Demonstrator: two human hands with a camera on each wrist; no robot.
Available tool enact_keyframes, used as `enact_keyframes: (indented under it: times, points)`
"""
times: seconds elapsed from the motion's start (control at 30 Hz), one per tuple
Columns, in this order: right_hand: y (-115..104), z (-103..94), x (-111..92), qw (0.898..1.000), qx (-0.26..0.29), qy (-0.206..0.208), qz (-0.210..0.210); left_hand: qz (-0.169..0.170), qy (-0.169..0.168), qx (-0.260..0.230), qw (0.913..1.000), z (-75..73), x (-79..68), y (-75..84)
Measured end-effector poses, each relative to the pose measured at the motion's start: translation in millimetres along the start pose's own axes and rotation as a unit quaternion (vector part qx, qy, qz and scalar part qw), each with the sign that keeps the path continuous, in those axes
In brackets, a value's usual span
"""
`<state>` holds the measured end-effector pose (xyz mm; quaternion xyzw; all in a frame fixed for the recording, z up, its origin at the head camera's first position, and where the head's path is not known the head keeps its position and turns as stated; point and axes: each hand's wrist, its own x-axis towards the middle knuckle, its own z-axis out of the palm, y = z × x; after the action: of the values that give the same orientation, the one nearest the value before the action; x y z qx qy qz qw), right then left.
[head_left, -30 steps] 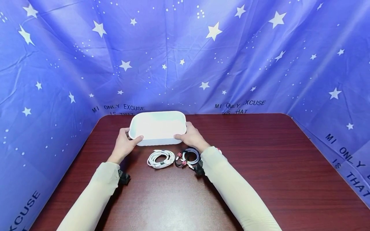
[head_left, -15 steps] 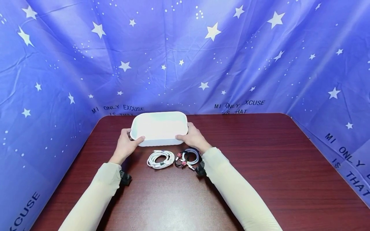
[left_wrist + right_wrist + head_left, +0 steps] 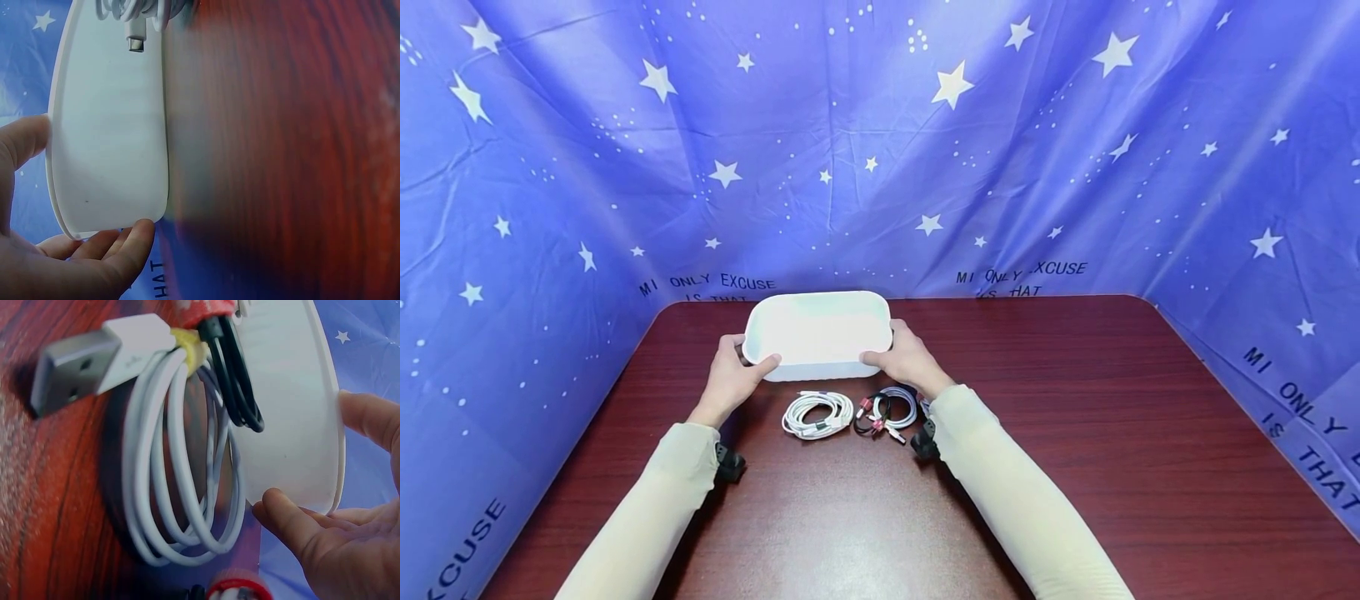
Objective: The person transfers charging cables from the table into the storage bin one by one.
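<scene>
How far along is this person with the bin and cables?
Done, it seems: the large white coil and smaller pale coil lie looped on the table.
In hand: the left hand and right hand hold the white bin by its ends.
Left, perhaps: placing the coils inside, since they lie outside it, on its near side.

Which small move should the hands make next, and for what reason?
Probably, the left hand and right hand should settle the white box on the brown table and loosen their grip: they hold its two ends, and the larger white cable lies coiled just in front, seemingly within reach.
</scene>
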<state>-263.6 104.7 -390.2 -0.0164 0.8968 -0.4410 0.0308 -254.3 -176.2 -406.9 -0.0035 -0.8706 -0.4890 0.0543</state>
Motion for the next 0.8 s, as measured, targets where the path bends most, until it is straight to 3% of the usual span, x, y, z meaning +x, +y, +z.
enact_keyframes:
  times: [0.8]
  points:
    - [3.9, -9.9, -5.6, 1.000, 0.014, -0.005, 0.011, -0.002, -0.005, -0.008, 1.0000, 8.8, 0.2, 3.7]
